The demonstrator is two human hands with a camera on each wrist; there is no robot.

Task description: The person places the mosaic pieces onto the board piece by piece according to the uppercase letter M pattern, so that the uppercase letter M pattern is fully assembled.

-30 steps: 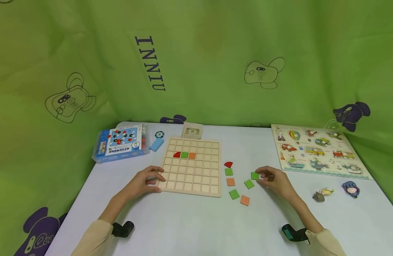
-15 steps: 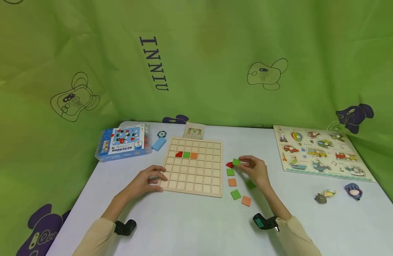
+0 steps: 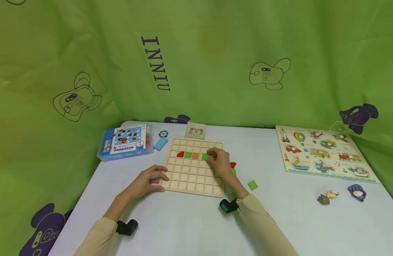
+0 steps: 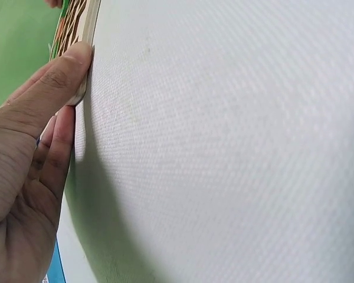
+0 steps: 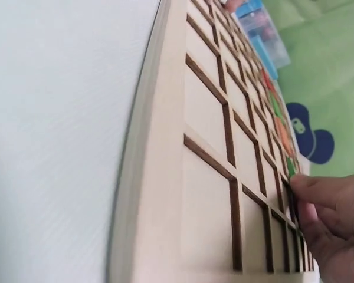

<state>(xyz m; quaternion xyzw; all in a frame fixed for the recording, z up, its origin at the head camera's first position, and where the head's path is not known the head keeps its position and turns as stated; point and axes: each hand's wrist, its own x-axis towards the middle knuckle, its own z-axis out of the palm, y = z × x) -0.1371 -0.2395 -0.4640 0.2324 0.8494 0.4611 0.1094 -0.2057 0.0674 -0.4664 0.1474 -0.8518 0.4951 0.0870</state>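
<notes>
A wooden grid board lies flat on the table. One row bears a red quarter-circle tile, a green square tile and an orange square tile, side by side. My right hand pinches another green square tile at that row, to the right of the orange one. The right wrist view has this tile at the fingertips, close over the cells. My left hand grips the board's near left corner, thumb along the near edge and fingers at the side.
Right of the board lie a loose green tile and a red quarter-circle; my right arm hides others. A pattern card, blue block, poker chip and boxed model set stand behind. A picture puzzle and small figurines are right.
My right hand has picked the green tile up from the table and carried it left, over the loose tiles, to the board. The left hand stays at the board's corner.
</notes>
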